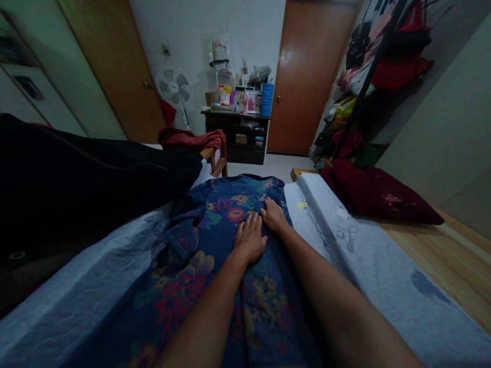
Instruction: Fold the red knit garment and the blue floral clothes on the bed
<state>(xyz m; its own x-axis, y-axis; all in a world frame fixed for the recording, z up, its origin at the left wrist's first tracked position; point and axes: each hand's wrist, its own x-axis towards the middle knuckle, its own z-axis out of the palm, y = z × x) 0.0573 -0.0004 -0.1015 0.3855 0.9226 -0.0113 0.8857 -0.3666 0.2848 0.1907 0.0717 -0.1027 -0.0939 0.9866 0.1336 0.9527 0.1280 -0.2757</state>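
Head view: one dark blue garment of floral-printed cloth (218, 240) lies spread along the centre of the frame, on a pale grey-blue patterned bedsheet (341, 240). Left hand (251, 238) rests palm down at centre, fingers slightly spread; right hand (274, 215) lies just beside it, fingers somewhat curled; whether it pinches fabric cannot be determined. Step in hand, as judged: pressing the cloth flat. Next move would call for lifting both hands without dragging the fabric; the bent sleeve (184, 240), left of centre, appears to need straightening.
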